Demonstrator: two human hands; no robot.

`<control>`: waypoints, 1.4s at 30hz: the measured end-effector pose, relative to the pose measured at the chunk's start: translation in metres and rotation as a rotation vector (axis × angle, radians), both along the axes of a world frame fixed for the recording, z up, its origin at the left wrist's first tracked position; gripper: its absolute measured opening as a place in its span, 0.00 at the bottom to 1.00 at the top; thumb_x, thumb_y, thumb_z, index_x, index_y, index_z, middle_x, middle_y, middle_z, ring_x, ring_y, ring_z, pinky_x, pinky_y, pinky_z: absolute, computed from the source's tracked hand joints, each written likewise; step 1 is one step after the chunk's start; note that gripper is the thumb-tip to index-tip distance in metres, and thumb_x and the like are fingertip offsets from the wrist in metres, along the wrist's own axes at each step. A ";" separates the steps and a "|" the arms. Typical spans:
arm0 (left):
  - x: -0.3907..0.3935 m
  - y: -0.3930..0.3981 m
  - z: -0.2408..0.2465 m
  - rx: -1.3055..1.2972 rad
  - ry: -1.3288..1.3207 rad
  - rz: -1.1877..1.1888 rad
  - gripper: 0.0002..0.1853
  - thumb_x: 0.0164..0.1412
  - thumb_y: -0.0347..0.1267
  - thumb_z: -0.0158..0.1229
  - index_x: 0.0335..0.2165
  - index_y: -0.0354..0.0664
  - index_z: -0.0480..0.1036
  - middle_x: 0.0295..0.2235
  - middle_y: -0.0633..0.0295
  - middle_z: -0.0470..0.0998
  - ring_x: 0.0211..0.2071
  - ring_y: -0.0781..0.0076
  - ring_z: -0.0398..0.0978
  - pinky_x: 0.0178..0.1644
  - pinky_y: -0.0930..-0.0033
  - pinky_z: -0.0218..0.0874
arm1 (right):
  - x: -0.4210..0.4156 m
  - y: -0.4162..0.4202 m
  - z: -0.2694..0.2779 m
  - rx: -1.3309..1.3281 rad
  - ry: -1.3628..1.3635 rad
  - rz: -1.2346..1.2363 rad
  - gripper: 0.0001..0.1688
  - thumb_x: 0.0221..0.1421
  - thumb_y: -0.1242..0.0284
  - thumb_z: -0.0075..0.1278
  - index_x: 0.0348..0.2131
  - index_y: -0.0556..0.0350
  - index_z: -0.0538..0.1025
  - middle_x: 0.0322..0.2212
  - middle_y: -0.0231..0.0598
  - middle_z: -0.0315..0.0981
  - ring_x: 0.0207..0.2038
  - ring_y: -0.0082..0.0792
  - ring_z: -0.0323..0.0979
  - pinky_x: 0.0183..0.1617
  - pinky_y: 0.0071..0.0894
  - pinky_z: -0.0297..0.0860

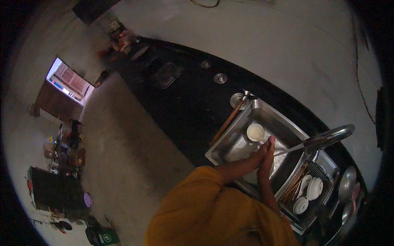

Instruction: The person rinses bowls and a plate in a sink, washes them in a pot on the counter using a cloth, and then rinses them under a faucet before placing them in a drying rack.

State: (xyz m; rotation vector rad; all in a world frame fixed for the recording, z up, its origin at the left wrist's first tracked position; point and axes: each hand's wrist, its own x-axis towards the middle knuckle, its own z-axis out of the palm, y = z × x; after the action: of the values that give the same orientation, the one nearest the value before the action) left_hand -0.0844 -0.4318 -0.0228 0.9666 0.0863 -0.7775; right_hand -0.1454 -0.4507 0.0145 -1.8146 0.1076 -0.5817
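My left hand [261,154] and my right hand [270,149] are pressed together over a stainless steel sink [281,118]. Whether anything lies between them is hidden. From the curved metal faucet [331,135] a thin stream of water [288,150] runs down to my right hand. A pale cup [255,132] stands in the sink, just beyond my fingertips. Part of a round, pale thing shows in the sink beneath my wrists. At the sink's right end, a metal basket [289,181] holds several chopsticks [294,186] and white bowls [314,188].
A wooden-handled tool [229,123] lies along the sink's left edge, its head by a round metal lid [237,101]. Another metal lid [220,78] and a dark tray [168,75] sit farther along the black counter [184,104]. Metal pans [347,184] stand at the far right.
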 end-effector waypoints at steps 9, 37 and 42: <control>-0.070 -0.009 0.025 0.183 0.004 -0.037 0.32 0.65 0.49 0.28 0.58 0.38 0.50 0.56 0.57 0.55 0.58 0.68 0.51 0.60 0.70 0.41 | 0.026 -0.073 -0.036 0.180 0.005 -0.070 0.26 0.62 0.63 0.29 0.49 0.64 0.66 0.48 0.46 0.65 0.51 0.36 0.62 0.57 0.35 0.55; -0.071 0.056 -0.096 1.145 -1.412 -0.683 0.40 0.48 0.36 0.55 0.52 0.21 0.48 0.51 0.30 0.56 0.50 0.44 0.62 0.56 0.52 0.51 | -0.055 -0.096 -0.010 0.136 0.404 -0.207 0.12 0.54 0.67 0.50 0.31 0.60 0.75 0.25 0.36 0.75 0.28 0.24 0.71 0.34 0.24 0.67; -0.039 0.048 -0.064 0.919 -1.337 -0.834 0.21 0.50 0.39 0.55 0.37 0.30 0.69 0.37 0.41 0.71 0.39 0.49 0.71 0.47 0.56 0.60 | -0.062 -0.081 -0.045 0.092 0.441 -0.012 0.12 0.54 0.68 0.50 0.33 0.60 0.76 0.26 0.33 0.75 0.29 0.20 0.70 0.33 0.22 0.66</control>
State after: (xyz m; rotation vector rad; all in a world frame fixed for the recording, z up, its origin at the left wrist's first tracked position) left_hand -0.1231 -0.3836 -0.0866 2.2995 -1.2940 -0.6634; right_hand -0.2069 -0.5320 -0.0310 -1.8270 0.4358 -0.1729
